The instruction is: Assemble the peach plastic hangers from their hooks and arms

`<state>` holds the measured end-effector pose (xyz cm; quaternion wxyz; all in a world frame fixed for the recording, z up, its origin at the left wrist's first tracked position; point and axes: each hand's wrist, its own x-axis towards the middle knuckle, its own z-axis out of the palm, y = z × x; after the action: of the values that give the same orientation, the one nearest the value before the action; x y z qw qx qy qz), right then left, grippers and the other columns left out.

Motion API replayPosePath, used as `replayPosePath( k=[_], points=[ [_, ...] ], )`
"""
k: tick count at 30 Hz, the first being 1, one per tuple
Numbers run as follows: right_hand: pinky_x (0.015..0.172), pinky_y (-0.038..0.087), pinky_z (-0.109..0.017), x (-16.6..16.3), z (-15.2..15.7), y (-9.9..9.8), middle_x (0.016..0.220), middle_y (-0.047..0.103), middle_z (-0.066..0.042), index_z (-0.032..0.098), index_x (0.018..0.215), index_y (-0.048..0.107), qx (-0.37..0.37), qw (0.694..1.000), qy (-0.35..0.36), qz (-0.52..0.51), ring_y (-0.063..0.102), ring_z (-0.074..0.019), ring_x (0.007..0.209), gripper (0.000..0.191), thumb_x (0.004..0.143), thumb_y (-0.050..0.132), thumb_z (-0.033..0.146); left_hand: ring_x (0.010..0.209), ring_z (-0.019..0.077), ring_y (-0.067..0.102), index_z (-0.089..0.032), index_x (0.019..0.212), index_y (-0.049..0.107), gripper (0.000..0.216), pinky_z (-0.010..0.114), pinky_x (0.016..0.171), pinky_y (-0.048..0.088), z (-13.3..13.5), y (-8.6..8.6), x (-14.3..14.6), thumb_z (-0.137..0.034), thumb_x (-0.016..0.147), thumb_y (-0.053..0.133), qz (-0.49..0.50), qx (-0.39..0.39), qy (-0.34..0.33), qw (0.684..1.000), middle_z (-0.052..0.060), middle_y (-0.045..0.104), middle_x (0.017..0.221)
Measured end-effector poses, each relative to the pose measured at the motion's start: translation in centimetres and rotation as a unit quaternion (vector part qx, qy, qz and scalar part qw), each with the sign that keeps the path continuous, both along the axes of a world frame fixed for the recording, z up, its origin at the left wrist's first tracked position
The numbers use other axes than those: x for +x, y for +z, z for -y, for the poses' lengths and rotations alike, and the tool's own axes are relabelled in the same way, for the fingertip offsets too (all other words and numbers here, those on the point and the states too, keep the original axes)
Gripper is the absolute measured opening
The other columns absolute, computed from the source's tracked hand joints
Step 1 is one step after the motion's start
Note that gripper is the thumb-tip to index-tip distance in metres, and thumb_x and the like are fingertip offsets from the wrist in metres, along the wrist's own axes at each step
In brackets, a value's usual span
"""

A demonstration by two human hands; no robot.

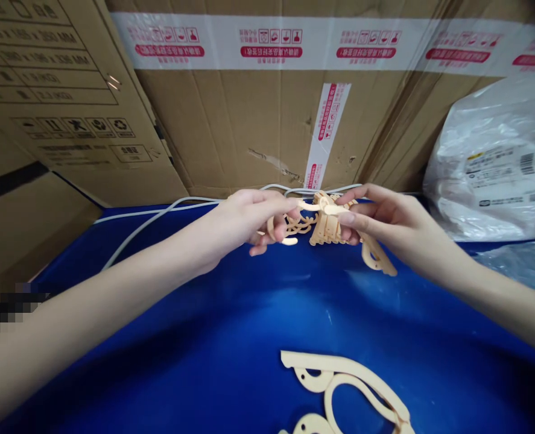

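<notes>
Between my two hands is a cream plastic folding hanger (330,209), seen nearly edge-on. My left hand (260,220) pinches its curved, hook-like end between thumb and fingers. Another curved cream piece (289,241) shows below those fingers; whether it is held is unclear. My right hand (376,214) grips the hanger near its middle joint, thumb in front. A looped hanger arm (378,256) slants down beneath the right hand, and its upper end is hidden. Behind the hands lies a row of similar cream hanger parts (326,232), partly covered by my fingers.
Another cream folding hanger (348,364) lies on the blue surface (231,349) at the near edge, cut off by the frame. Cardboard boxes (231,120) stand behind. White cables (158,211) run along the back. A clear plastic bag (493,163) sits at the right.
</notes>
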<state>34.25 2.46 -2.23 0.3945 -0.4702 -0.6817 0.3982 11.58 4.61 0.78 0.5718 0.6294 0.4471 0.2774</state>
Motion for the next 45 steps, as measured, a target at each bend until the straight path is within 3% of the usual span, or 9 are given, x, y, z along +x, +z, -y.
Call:
replayPosePath(
  k=[6, 13, 19, 26, 30, 33, 36, 41, 45],
  points=[
    [0.056, 0.049, -0.027, 0.3, 0.1, 1.7, 0.083, 0.072, -0.003, 0.021, 0.098, 0.068, 0.163, 0.97, 0.013, 0.18, 0.064, -0.0156, 0.065, 0.032, 0.091, 0.062, 0.052, 0.037, 0.0085, 0.036, -0.02, 0.075, 0.059, 0.026, 0.022, 0.04, 0.026, 0.5, 0.4, 0.0, -0.03, 0.095, 0.045, -0.092, 0.09, -0.076, 0.989, -0.004, 0.049, 0.047],
    [0.049, 0.035, -0.03, -0.1, -0.2, 2.2, 0.085, 0.071, -0.009, 0.017, 0.102, 0.067, 0.377, 0.824, 0.004, 0.423, 0.061, -0.0185, 0.06, 0.037, 0.101, 0.035, 0.033, 0.056, 0.0117, 0.044, -0.02, 0.068, 0.043, 0.034, 0.026, 0.055, 0.031, 1.5, -0.7, 1.0, -0.029, 0.1, 0.036, -0.138, 0.344, -0.055, 0.927, -0.002, 0.048, 0.062],
    [0.056, 0.041, -0.028, 0.3, -2.4, 2.5, 0.061, 0.058, -0.002, 0.019, 0.068, 0.056, 0.202, 0.942, 0.039, 0.266, 0.051, -0.013, 0.055, 0.036, 0.099, 0.04, 0.03, 0.06, 0.0138, 0.047, -0.019, 0.09, 0.054, 0.034, 0.028, 0.062, 0.033, -1.6, -3.6, 2.4, -0.033, 0.105, 0.027, -0.154, 0.415, 0.022, 0.896, -0.001, 0.051, 0.068],
    [0.05, 0.039, -0.025, 1.8, -3.9, 1.6, 0.067, 0.057, -0.001, 0.019, 0.077, 0.058, 0.026, 0.998, 0.019, 0.058, 0.049, -0.0102, 0.053, 0.027, 0.098, 0.043, 0.029, 0.059, 0.0159, 0.056, -0.018, 0.068, 0.061, 0.037, 0.028, 0.059, 0.035, -8.5, -5.7, 3.1, -0.035, 0.096, 0.044, -0.308, 0.296, -0.033, 0.903, 0.002, 0.06, 0.062],
    [0.049, 0.041, -0.021, 1.2, -3.1, 2.1, 0.065, 0.06, 0.0, 0.017, 0.092, 0.059, -0.007, 0.993, -0.074, -0.091, 0.054, -0.009, 0.053, 0.016, 0.093, 0.043, 0.016, 0.072, 0.0231, 0.062, -0.017, 0.087, 0.067, 0.036, 0.031, 0.065, 0.039, -8.4, -5.7, 2.5, -0.05, 0.091, 0.053, -0.341, 0.318, 0.026, 0.884, 0.006, 0.067, 0.073],
    [0.05, 0.042, -0.02, 1.0, -2.9, 2.4, 0.069, 0.067, -0.001, 0.02, 0.089, 0.055, 0.014, 0.966, -0.155, -0.207, 0.057, -0.009, 0.056, 0.014, 0.088, 0.045, 0.01, 0.089, 0.0241, 0.065, -0.018, 0.097, 0.067, 0.047, 0.031, 0.074, 0.045, -6.5, -5.0, 2.3, -0.056, 0.097, 0.04, -0.228, 0.278, 0.027, 0.933, 0.009, 0.072, 0.091],
    [0.06, 0.05, -0.025, 1.5, -3.2, 2.2, 0.086, 0.075, -0.004, 0.023, 0.086, 0.049, 0.08, 0.954, -0.176, -0.228, 0.064, -0.0122, 0.066, 0.013, 0.084, 0.053, 0.011, 0.093, 0.0189, 0.068, -0.017, 0.088, 0.068, 0.048, 0.027, 0.076, 0.052, -3.6, -4.3, 2.4, -0.05, 0.101, 0.035, 0.008, 0.029, -0.075, 0.997, 0.009, 0.073, 0.097],
    [0.074, 0.052, -0.032, 2.7, -3.0, 0.9, 0.095, 0.073, -0.009, 0.019, 0.091, 0.059, 0.226, 0.96, -0.075, 0.144, 0.07, -0.0195, 0.084, 0.01, 0.083, 0.065, 0.023, 0.066, 0.0125, 0.069, -0.015, 0.087, 0.059, 0.02, 0.023, 0.059, 0.057, 1.0, -4.2, 2.1, -0.021, 0.101, 0.045, 0.154, -0.159, 0.007, 0.975, 0.005, 0.072, 0.082],
    [0.062, 0.043, -0.029, 1.6, -1.8, -0.2, 0.092, 0.074, -0.008, 0.019, 0.099, 0.065, 0.379, 0.787, 0.038, 0.485, 0.069, -0.0194, 0.077, 0.019, 0.099, 0.048, 0.028, 0.038, 0.0082, 0.053, -0.016, 0.092, 0.054, 0.021, 0.018, 0.036, 0.043, 2.2, -4.2, 2.0, -0.024, 0.104, 0.039, 0.129, -0.161, 0.014, 0.978, 0.001, 0.069, 0.068]
  ],
)
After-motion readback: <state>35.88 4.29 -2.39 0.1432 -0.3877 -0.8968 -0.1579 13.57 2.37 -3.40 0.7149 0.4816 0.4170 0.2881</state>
